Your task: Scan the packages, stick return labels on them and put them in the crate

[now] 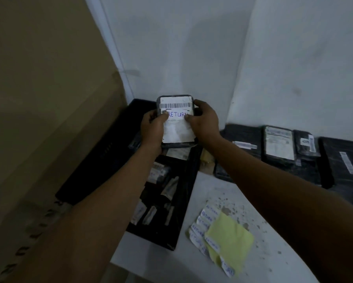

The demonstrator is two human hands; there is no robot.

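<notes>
Small dark plastic-wrapped package (176,119) with a white shipping sheet and barcode sits between both hands, face up toward the camera. A white handwritten "RETURN" label (176,115) lies across it, right under the thumbs. Below the hands is the black plastic crate (102,160) holding more parcels. Further dark packages (277,146) and spare RETURN labels (204,223) lie right of them.

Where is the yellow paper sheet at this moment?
In the head view, the yellow paper sheet lies on the white table at lower right, right of the black plastic crate, with white handwritten RETURN labels along its left edge.
</notes>
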